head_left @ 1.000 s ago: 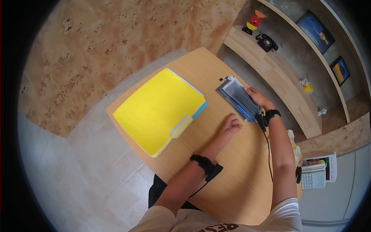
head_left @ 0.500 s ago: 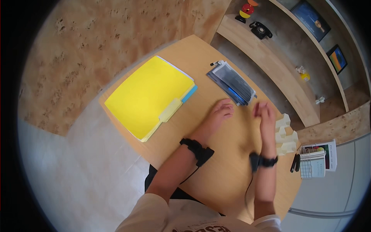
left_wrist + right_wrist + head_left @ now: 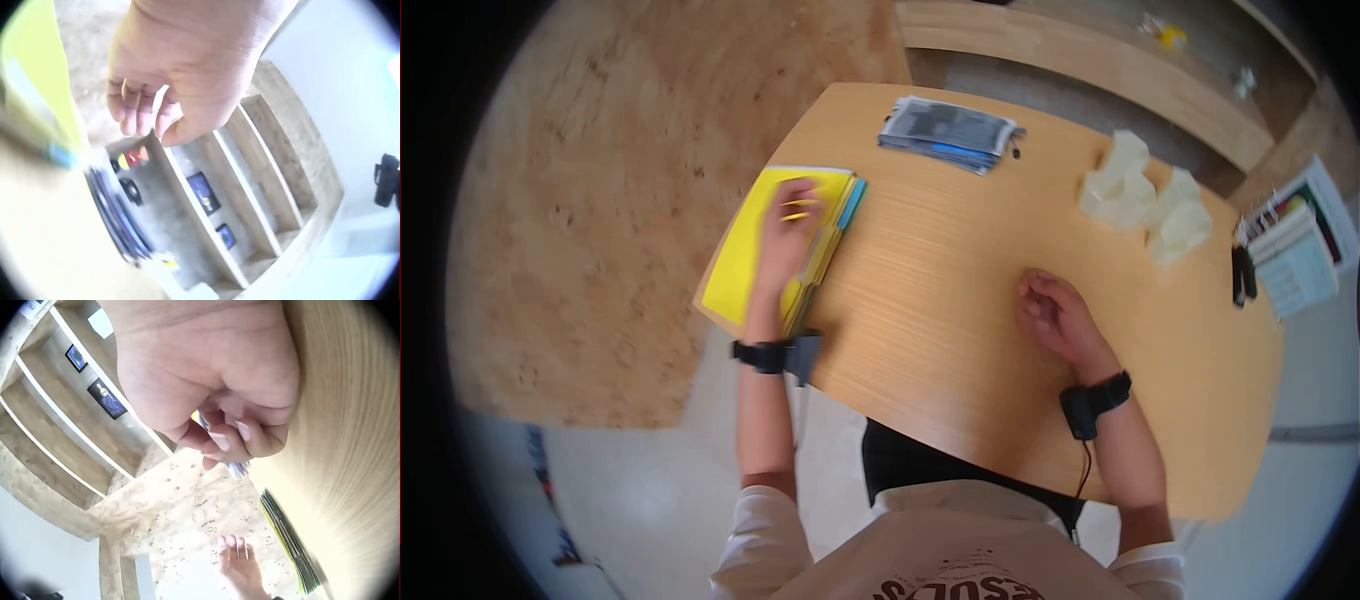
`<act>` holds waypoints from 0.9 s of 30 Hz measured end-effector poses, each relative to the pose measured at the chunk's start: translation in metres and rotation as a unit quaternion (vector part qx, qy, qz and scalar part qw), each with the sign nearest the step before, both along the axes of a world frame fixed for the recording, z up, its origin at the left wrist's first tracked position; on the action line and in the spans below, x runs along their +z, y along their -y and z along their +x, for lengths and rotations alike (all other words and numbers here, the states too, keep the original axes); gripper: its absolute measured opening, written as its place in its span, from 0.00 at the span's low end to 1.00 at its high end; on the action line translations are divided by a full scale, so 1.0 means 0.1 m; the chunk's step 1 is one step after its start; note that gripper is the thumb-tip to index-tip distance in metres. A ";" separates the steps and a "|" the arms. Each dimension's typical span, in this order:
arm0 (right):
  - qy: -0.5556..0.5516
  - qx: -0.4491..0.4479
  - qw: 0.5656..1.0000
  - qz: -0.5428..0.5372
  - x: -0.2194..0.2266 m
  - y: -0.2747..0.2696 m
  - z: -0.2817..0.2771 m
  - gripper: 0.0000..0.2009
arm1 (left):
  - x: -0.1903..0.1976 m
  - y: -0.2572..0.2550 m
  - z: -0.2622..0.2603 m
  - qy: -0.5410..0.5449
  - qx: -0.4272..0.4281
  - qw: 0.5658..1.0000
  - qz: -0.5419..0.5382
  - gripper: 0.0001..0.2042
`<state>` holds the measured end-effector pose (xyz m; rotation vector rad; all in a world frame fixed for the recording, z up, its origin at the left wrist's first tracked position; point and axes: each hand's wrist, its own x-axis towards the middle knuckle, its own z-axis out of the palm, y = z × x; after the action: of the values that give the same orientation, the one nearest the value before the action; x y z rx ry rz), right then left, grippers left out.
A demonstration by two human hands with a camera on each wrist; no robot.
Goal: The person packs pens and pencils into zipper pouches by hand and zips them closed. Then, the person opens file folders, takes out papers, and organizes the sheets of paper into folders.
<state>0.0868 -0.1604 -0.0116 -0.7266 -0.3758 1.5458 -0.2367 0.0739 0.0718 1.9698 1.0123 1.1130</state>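
Note:
A stack of yellow folders (image 3: 735, 250) with a blue tab lies at the table's left edge. Over it hovers the left hand (image 3: 785, 235), blurred, its fingers loosely bent; the left wrist view shows this hand (image 3: 181, 69) in the air, holding nothing. The right hand (image 3: 1058, 315) is above the middle-right of the table, fingers loosely curled and empty, as the right wrist view of the hand (image 3: 212, 381) also shows. At the table's far side lies a pile of dark zip pouches (image 3: 948, 132), touched by neither hand.
Pale yellow angular pieces (image 3: 1120, 185) stand at the back right of the wooden table (image 3: 940, 300). A black object (image 3: 1243, 276) and a rack of booklets (image 3: 1295, 250) are at the right edge. Shelves (image 3: 1100, 60) line the wall behind.
The head view has turned. The right hand has let go of the pouch pile and drawn back toward the body; the left hand has moved from near the pouches to above the yellow folders.

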 end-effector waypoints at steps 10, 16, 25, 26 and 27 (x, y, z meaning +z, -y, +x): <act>0.013 0.045 0.997 0.065 -0.15 -0.06 -0.02 0.08 | -0.46 -1.52 -2.20 -0.383 0.116 0.912 -0.093 0.49; 0.015 0.019 0.998 0.065 -0.15 0.01 -0.03 0.08 | -0.41 -1.37 -1.75 -0.383 0.196 0.872 -0.233 0.53; 0.037 0.015 0.997 0.072 -0.09 0.02 -0.05 0.09 | -0.32 -1.13 -1.60 -0.271 0.191 0.880 -0.340 0.31; 0.046 0.013 0.996 0.071 -0.09 0.03 -0.06 0.08 | -0.30 -1.08 -1.58 -0.244 0.176 0.884 -0.357 0.29; 0.046 0.015 0.996 0.070 -0.08 0.02 -0.07 0.08 | -0.28 -1.04 -1.55 -0.217 0.161 0.888 -0.373 0.28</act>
<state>0.0800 -0.1620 -0.0196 -0.6858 -0.5601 1.5012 -0.3916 0.1777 0.0442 1.4440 1.7395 0.3076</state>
